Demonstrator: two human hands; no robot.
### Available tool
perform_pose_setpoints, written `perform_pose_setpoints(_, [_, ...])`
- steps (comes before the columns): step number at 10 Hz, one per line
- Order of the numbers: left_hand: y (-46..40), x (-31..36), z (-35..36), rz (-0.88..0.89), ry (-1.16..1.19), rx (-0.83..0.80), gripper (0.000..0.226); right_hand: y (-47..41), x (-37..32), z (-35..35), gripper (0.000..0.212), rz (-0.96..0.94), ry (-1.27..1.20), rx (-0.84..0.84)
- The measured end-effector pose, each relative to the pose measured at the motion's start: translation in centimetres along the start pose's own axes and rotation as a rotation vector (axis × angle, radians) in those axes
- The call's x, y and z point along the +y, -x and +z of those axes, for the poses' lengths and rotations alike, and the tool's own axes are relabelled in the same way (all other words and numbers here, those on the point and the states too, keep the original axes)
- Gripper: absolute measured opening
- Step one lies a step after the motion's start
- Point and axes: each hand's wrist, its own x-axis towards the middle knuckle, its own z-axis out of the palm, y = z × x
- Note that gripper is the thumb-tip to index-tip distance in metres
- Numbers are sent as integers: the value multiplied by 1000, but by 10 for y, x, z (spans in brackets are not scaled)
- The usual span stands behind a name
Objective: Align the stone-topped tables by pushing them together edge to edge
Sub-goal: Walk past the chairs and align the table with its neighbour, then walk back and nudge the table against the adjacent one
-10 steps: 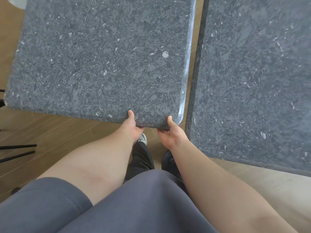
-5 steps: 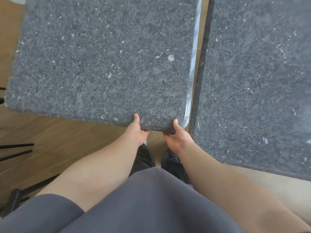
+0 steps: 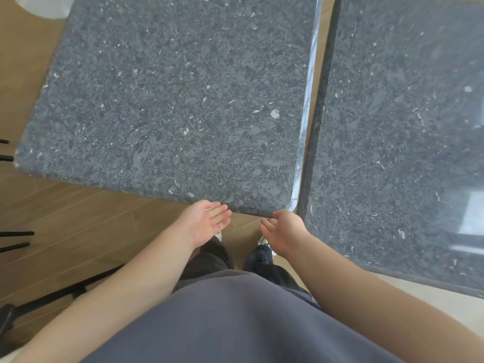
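Observation:
Two dark grey speckled stone-topped tables fill the view. The left table (image 3: 183,100) and the right table (image 3: 398,132) stand side by side with a narrow strip of floor between their facing edges, narrowest at the near corner. My left hand (image 3: 207,221) hovers palm up with straight fingers just below the left table's near edge. My right hand (image 3: 282,231) is beside it, fingers relaxed, just off the table's near right corner. Neither hand holds anything.
Wooden plank floor (image 3: 78,226) lies below the tables. Black chair legs (image 3: 15,238) and a black bar (image 3: 52,297) show at the left. A white round object (image 3: 42,6) sits at the top left. My feet (image 3: 263,242) stand close to the near edge.
Both hands have let go of the left table's near edge and pulled back with fingers open. The left table has moved closer to the right one, narrowing the gap.

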Motion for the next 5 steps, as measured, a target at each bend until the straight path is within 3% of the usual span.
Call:
perform_pose_setpoints(3, [43,36,-10,171,-36,-38,20,43,-13,21,33,-211,116,-108])
perform_pose_setpoints(5, [58,74,-51,302,-107,-16,20,60,-18,66,25,-432,471,-130])
